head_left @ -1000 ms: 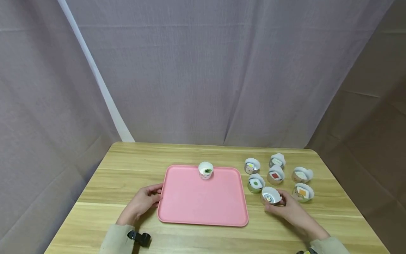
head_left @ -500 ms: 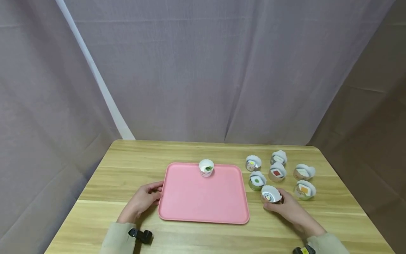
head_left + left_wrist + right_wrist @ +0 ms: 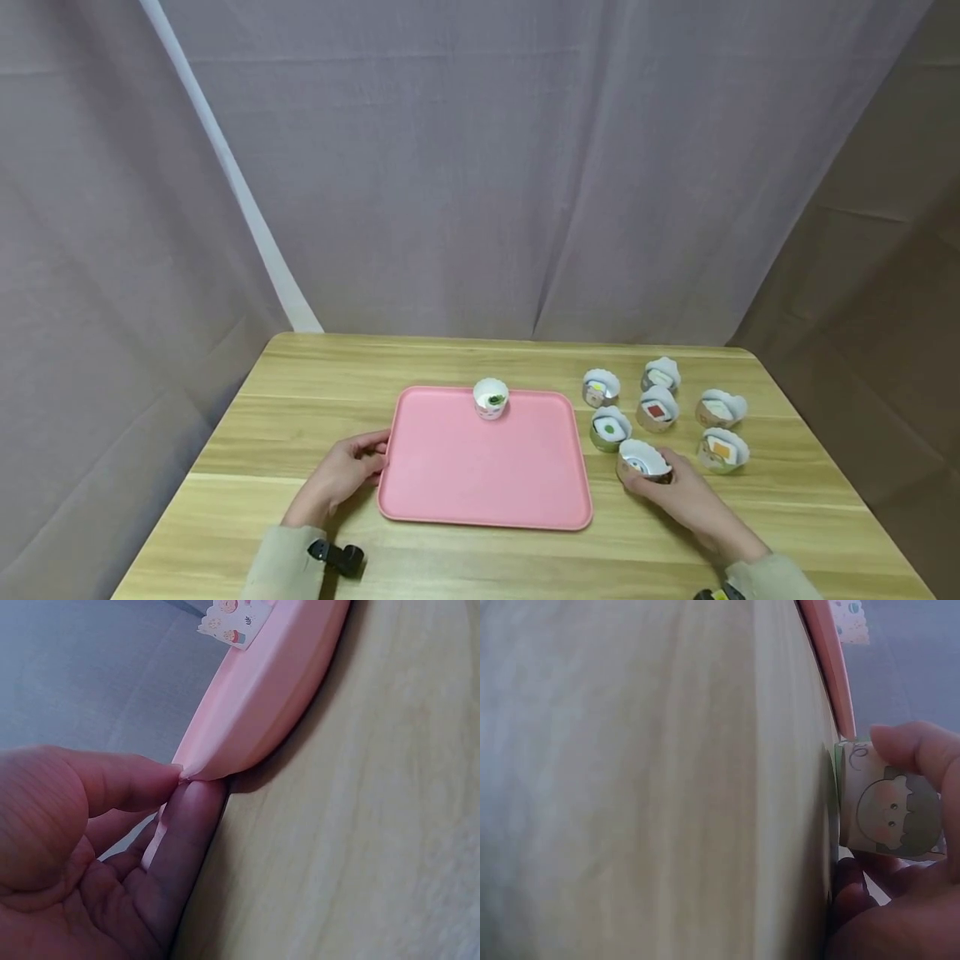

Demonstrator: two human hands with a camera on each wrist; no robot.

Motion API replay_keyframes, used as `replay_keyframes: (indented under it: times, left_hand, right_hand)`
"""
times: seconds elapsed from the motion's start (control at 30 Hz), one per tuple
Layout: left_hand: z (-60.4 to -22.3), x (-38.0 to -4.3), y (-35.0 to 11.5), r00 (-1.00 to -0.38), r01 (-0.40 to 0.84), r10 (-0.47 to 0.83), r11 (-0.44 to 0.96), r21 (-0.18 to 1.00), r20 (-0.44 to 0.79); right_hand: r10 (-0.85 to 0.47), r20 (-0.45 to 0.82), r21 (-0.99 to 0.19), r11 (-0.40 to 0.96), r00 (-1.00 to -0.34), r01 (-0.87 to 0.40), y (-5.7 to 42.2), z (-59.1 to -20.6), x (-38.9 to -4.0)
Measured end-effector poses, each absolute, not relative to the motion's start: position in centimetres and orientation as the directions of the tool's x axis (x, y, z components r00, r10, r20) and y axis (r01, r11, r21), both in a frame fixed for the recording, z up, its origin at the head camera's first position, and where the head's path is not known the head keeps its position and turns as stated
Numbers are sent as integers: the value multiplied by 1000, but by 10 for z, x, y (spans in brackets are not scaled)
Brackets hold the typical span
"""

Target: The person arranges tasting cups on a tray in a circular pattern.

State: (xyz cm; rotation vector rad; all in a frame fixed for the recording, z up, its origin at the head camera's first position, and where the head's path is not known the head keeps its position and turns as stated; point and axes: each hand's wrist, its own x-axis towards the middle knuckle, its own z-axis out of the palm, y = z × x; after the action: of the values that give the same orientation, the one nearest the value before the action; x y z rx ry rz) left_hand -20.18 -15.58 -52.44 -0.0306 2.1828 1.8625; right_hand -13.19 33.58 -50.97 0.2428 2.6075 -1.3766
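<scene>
My left hand (image 3: 335,475) pinches the left edge of a pink rectangular tray (image 3: 483,475). In the left wrist view its thumb lies on the rim and a finger (image 3: 187,832) is under it. A white scalloped paper baking cup (image 3: 490,398) with a green item inside stands at the tray's back edge. To the right of the tray, my right hand (image 3: 693,500) grips another paper baking cup (image 3: 641,452) between thumb and fingers. This one has a cartoon face (image 3: 889,814) on its side in the right wrist view. Its contents are mostly hidden in the head view.
Several paper cups with small printed pieces inside stand on the right of the wooden table (image 3: 450,562), among them a cup with a red square (image 3: 657,409), one with a green dot (image 3: 610,429) and one with an orange square (image 3: 722,451). Grey curtain (image 3: 420,183) hangs behind.
The cup in my right hand appears to have turned slightly, and less of its contents shows. My left hand keeps its hold on the tray. The head view has shifted a little.
</scene>
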Motion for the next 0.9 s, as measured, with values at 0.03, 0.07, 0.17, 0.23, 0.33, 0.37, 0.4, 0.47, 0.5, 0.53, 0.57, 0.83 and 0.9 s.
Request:
replay_keyframes:
  times: [0.03, 0.07, 0.17, 0.23, 0.33, 0.37, 0.4, 0.47, 0.5, 0.53, 0.57, 0.83, 0.9]
  left_hand:
    - [-524, -202, -156, -962, -193, 160, 172, 966, -221]
    - [-524, -202, -156, -962, -195, 159, 174, 965, -223]
    - [-524, -204, -155, -963, -194, 154, 178, 965, -222]
    - [-523, -206, -155, -965, -186, 153, 180, 966, -215]
    - [-521, -206, -154, -965, -176, 160, 182, 967, -206]
    - [-521, -206, -154, -965, -176, 162, 183, 967, -206]
    - [-521, -205, -155, -965, -176, 163, 183, 967, -207]
    - [-522, -203, -155, -964, -184, 159, 182, 966, -213]
    - [-522, -203, -155, -965, -182, 158, 184, 966, -212]
    - [-522, -203, -155, -965, -181, 156, 185, 966, -211]
    - [-522, -203, -155, -966, -179, 155, 186, 966, -209]
    - [-524, -202, -156, -966, -178, 153, 196, 964, -210]
    - [-526, -203, -156, -964, -188, 150, 200, 962, -220]
  right_hand:
    - [61, -237, -799, 555, -970, 230, 336, -510, -132]
    - [65, -233, -799, 556, -970, 229, 336, -510, -131]
    - [83, -218, -816, 531, -972, 229, 334, -507, -130]
    - [90, -194, -823, 526, -977, 212, 332, -502, -129]
    - [82, -149, -818, 550, -985, 170, 325, -492, -129]
    - [73, -129, -810, 568, -989, 148, 322, -488, -128]
    - [61, -109, -803, 583, -992, 124, 319, -485, -128]
    - [36, -81, -792, 604, -996, 87, 313, -478, -128]
    - [23, -70, -790, 608, -997, 70, 310, -476, -128]
    - [17, -67, -791, 609, -998, 64, 307, -473, -129]
    - [10, -64, -793, 606, -998, 57, 304, -472, -130]
    - [-68, -30, -828, 560, -997, -13, 275, -477, -144]
    - [-72, -35, -826, 564, -997, -11, 266, -477, -148]
